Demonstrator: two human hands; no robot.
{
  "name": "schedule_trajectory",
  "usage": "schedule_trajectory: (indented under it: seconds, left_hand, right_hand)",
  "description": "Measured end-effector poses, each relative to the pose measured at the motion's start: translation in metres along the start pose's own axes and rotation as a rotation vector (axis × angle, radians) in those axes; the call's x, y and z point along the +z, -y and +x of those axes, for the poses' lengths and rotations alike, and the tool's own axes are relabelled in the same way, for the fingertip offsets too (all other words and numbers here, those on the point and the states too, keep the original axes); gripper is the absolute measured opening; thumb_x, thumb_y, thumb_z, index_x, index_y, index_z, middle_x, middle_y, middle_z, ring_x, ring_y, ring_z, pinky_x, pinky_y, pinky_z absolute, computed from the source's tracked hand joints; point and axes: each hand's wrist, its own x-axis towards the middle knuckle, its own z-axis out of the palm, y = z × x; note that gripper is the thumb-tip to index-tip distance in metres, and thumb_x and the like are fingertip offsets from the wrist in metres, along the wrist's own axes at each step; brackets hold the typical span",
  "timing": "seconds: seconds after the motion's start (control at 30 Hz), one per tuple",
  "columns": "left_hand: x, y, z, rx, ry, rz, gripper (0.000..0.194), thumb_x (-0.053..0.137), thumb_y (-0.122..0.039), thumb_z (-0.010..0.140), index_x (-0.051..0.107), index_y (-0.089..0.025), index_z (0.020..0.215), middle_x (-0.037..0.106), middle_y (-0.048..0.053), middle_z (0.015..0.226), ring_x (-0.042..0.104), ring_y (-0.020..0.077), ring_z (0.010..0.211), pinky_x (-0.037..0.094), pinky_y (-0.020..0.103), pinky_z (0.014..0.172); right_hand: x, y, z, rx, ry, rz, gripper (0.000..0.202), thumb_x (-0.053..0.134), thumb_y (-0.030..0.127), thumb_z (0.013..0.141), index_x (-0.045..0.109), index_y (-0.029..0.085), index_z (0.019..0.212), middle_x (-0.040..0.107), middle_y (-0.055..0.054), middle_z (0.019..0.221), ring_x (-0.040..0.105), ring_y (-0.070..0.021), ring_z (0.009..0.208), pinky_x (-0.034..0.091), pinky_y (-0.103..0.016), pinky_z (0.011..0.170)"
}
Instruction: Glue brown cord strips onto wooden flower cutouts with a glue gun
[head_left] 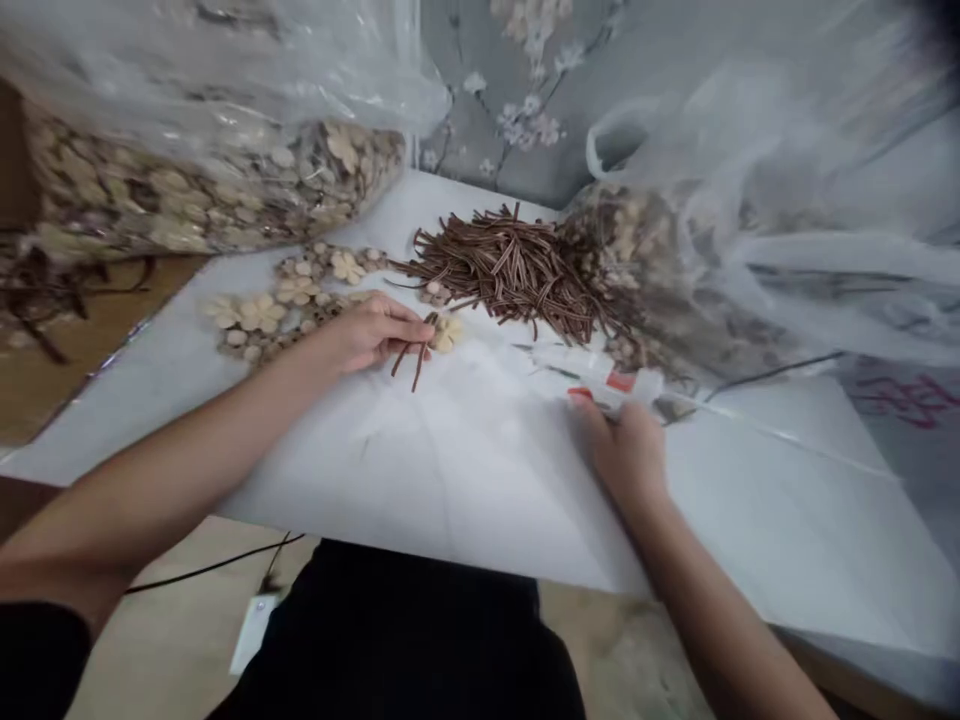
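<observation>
The left hand pinches brown strips between thumb and fingertips; two ends hang below the fingers, and a pale flower sits right at the fingertips, its near edge partly covered, so how it joins the strips is hard to make out. The right hand is blurred, its fingers curled at a red-and-white tool; whether its grip is closed on the tool or only touches it, I cannot tell, and the tool's outline is smeared. Behind the hands, a heap of brown strips lies on the white desk, its right end running against a cloudy plastic bag whose contents show only dimly. Loose flowers and beads lie beyond the left forearm, which hides some of them. Behind these, a clear bag of similar pieces is cut off by the top edge, its upper part obscured by glare.
</observation>
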Motion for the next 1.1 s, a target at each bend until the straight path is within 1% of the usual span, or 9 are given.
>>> schedule_trajectory:
  seconds: [0.23,0.4,0.53,0.63,0.73,0.83,0.9,1.0,1.1]
  left_hand:
    - [0.017,0.005,-0.011,0.043,0.21,0.31,0.016,0.08,-0.027,0.07,0.078,-0.011,0.072,0.071,0.006,0.065,0.056,0.009,0.053,0.041,0.018,0.049]
    - [0.023,0.001,-0.016,0.072,0.307,0.45,0.024,0.078,-0.034,0.072,0.076,-0.011,0.07,0.062,0.002,0.055,0.047,0.0081,0.048,0.033,0.02,0.046]
    - [0.024,-0.002,-0.018,0.083,0.354,0.505,0.025,0.076,-0.036,0.074,0.077,-0.011,0.072,0.059,0.002,0.056,0.045,0.0084,0.051,0.031,0.02,0.047]
    - [0.026,-0.001,-0.02,0.086,0.389,0.531,0.025,0.075,-0.037,0.076,0.077,-0.012,0.075,0.058,0.001,0.056,0.044,0.0087,0.052,0.03,0.021,0.047]
    - [0.031,0.0,-0.025,0.088,0.439,0.546,0.027,0.075,-0.039,0.075,0.077,-0.013,0.077,0.058,0.001,0.057,0.043,0.009,0.053,0.03,0.021,0.049]
    - [0.038,0.0,-0.031,0.08,0.494,0.549,0.028,0.076,-0.04,0.074,0.077,-0.012,0.079,0.064,0.003,0.066,0.048,0.0105,0.058,0.033,0.022,0.052]
    - [0.042,0.0,-0.034,0.081,0.514,0.565,0.028,0.076,-0.04,0.074,0.077,-0.012,0.08,0.068,0.005,0.073,0.053,0.0123,0.063,0.035,0.022,0.056]
    - [0.043,0.0,-0.036,0.092,0.509,0.605,0.03,0.075,-0.042,0.075,0.077,-0.012,0.08,0.069,0.005,0.074,0.055,0.0129,0.065,0.037,0.022,0.058]
    - [0.042,0.002,-0.035,0.063,0.484,0.649,0.03,0.073,-0.042,0.076,0.077,-0.012,0.081,0.068,0.003,0.069,0.052,0.0113,0.06,0.036,0.022,0.057]
  right_hand:
    - [0.01,-0.017,0.015,-0.09,-0.108,-0.015,0.054,0.045,0.057,0.091,0.06,0.011,0.115,0.064,-0.02,0.106,0.056,-0.0335,0.099,0.044,-0.047,0.086]
    - [0.01,-0.014,0.023,-0.038,-0.102,-0.019,0.051,0.055,0.061,0.084,0.063,0.015,0.105,0.064,-0.017,0.103,0.055,-0.034,0.1,0.043,-0.047,0.088]
    - [-0.012,-0.014,0.011,-0.032,-0.171,-0.076,0.067,0.064,0.072,0.071,0.06,0.015,0.106,0.062,-0.018,0.11,0.051,-0.0359,0.107,0.039,-0.051,0.093]
    - [-0.036,-0.007,-0.014,0.067,-0.185,-0.051,0.057,0.066,0.072,0.069,0.059,0.019,0.089,0.064,-0.012,0.092,0.056,-0.0306,0.091,0.043,-0.045,0.083]
    - [-0.054,0.017,-0.035,0.146,0.148,0.218,0.045,0.061,0.065,0.08,0.054,0.022,0.069,0.055,-0.001,0.064,0.051,-0.0184,0.061,0.042,-0.033,0.061]
    - [-0.055,0.055,-0.03,0.031,0.416,0.539,0.036,0.059,0.056,0.086,0.065,0.021,0.085,0.066,-0.003,0.079,0.058,-0.0171,0.07,0.045,-0.029,0.063]
    - [-0.048,0.08,-0.013,0.0,0.589,0.689,0.037,0.061,0.053,0.086,0.07,0.021,0.104,0.071,-0.005,0.095,0.063,-0.0187,0.084,0.049,-0.03,0.072]
    - [-0.03,0.103,0.013,-0.003,0.921,0.92,0.041,0.068,0.052,0.08,0.075,0.019,0.104,0.073,-0.005,0.088,0.065,-0.0177,0.08,0.051,-0.03,0.071]
    - [-0.015,0.11,0.021,0.066,1.021,1.074,0.036,0.074,0.048,0.075,0.078,0.018,0.095,0.073,-0.003,0.078,0.062,-0.0136,0.07,0.05,-0.028,0.068]
